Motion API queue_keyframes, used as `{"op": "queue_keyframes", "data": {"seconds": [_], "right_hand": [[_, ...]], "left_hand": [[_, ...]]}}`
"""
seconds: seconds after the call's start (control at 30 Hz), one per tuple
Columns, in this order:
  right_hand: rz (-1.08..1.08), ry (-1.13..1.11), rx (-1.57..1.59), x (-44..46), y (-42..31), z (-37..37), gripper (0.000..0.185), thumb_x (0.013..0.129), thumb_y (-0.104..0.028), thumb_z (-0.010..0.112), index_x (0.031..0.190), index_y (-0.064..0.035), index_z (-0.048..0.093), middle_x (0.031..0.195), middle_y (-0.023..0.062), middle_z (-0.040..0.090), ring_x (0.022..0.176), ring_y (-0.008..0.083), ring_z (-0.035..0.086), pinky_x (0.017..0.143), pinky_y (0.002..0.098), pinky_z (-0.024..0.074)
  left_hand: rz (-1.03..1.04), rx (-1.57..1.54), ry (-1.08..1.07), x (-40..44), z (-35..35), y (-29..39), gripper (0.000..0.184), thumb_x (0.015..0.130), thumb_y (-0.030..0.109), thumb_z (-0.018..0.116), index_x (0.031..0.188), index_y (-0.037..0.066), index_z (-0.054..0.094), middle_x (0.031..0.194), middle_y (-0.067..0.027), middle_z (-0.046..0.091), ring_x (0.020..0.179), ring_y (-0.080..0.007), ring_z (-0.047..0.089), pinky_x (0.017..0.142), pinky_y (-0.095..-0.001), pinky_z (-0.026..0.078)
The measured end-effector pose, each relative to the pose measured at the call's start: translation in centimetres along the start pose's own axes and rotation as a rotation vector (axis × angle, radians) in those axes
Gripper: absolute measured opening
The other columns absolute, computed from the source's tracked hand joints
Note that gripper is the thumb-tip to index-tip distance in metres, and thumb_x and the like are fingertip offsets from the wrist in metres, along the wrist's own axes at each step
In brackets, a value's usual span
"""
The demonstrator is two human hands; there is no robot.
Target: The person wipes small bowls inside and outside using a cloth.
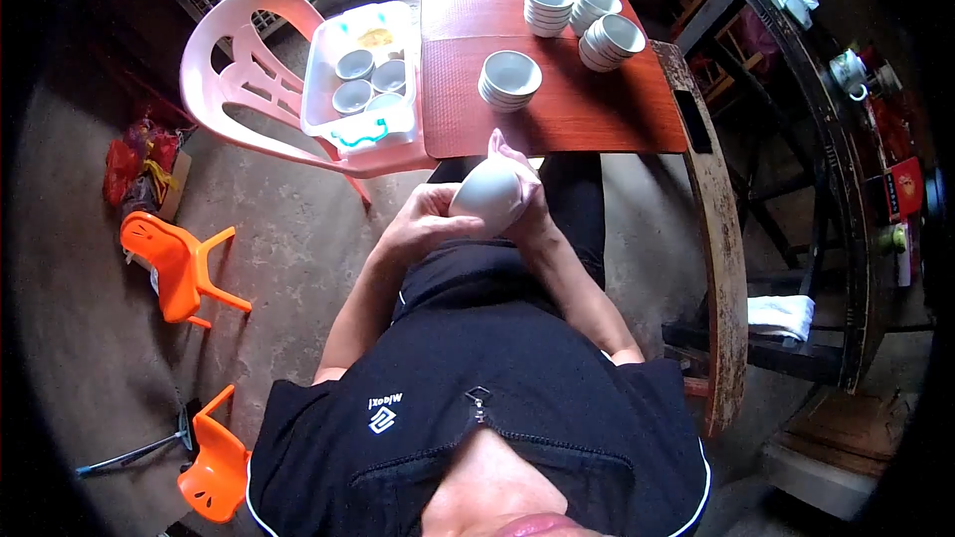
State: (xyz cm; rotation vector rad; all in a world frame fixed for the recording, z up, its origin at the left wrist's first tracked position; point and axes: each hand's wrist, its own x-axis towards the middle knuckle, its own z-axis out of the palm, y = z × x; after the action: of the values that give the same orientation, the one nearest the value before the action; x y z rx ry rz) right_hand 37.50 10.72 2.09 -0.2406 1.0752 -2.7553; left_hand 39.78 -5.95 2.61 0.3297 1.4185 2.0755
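In front of my waist, a white bowl (484, 201) is tilted on its side between my hands. My left hand (430, 221) grips its near left side, thumb and fingers closed on the bowl wall. A pale pink cloth (509, 161) is bunched over the bowl's right edge, with a corner sticking up. My right hand (534, 216) is closed around the cloth at that edge, its fingers partly hidden behind the bowl. Just beyond, a stack of white bowls (511, 75) stands on the red table (458, 124).
Three more bowl stacks, including one (612, 42), stand at the table's far right. A plastic tub (316, 119) with several bowls rests on a pink chair (214, 60). A wooden bench (724, 288) runs along the right; orange chairs (174, 268) stand left.
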Motion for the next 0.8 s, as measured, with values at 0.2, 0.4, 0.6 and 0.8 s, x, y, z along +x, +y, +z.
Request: {"op": "queue_keyframes", "data": {"seconds": [0.2,0.4,0.6,0.8], "right_hand": [[-0.4,-0.506,-1.674,1.1,-4.1,1.3,0.031,0.091,-0.027,0.052,0.11,-0.0064,0.065,0.074,0.001,0.063,0.06,0.0112,0.058,0.058,0.0277,0.0477],[0.15,0.0,-0.4,0.7,-1.5,-0.8,0.044,0.093,-0.035,0.048,0.115,0.0013,0.061,0.108,0.0146,0.063,0.1,0.0201,0.058,0.089,0.0318,0.0429],[0.059,0.005,-0.709,1.0,-1.9,-1.5,0.051,0.09,-0.04,0.052,0.116,0.0031,0.059,0.102,0.0133,0.065,0.087,0.0182,0.063,0.077,0.0311,0.0465],[-0.213,-0.26,-1.262,1.4,-4.3,2.5,0.036,0.09,-0.031,0.055,0.116,-0.0064,0.062,0.081,0.0143,0.066,0.066,0.0213,0.065,0.061,0.032,0.0502]], "left_hand": [[-0.069,0.008,-0.013,-0.6,1.3,2.3,0.027,0.08,0.014,0.072,0.098,-0.005,0.063,0.088,-0.0059,0.066,0.076,-0.0107,0.061,0.069,-0.024,0.049],[0.021,-0.211,0.024,-0.6,0.9,0.6,0.03,0.08,0.011,0.069,0.103,-0.006,0.061,0.095,-0.0099,0.066,0.083,-0.0154,0.063,0.077,-0.028,0.05],[-0.043,-0.093,-0.079,-0.4,0.0,1.5,0.033,0.079,0.01,0.071,0.108,-0.003,0.061,0.098,-0.0067,0.066,0.087,-0.0123,0.062,0.082,-0.0264,0.049],[0.103,-0.077,0.091,-0.8,2.8,2.6,0.03,0.085,0.013,0.066,0.109,-0.003,0.057,0.098,-0.005,0.064,0.086,-0.0106,0.061,0.077,-0.0257,0.05]]}}
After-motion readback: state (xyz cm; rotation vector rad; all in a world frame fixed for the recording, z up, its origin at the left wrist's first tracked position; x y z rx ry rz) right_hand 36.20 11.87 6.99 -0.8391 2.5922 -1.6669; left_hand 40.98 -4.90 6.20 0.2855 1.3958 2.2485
